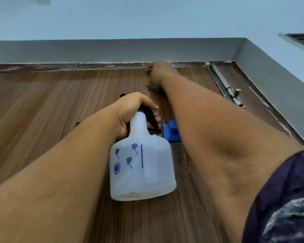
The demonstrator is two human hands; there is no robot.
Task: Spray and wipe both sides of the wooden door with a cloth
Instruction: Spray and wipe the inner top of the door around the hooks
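Two hands are raised against the wooden door (60, 106), seen from below in the head view.

The spray bottle (142, 165), translucent white with blue flower prints, is gripped at its neck by the left hand (132, 111), fingers curled round the black trigger head, and it is held in front of the door's middle. The right hand (158, 71) is stretched up to the far top edge of the door, right of centre, and is blurred; a dark brownish cloth (153, 87) is seen bunched just under it, but whether the fingers are closed on it cannot be told. A blue hook (171, 131) is fixed to the door just right of the bottle. A metal bolt (232, 92) is mounted at the far right, beside the grey door frame (112, 50).
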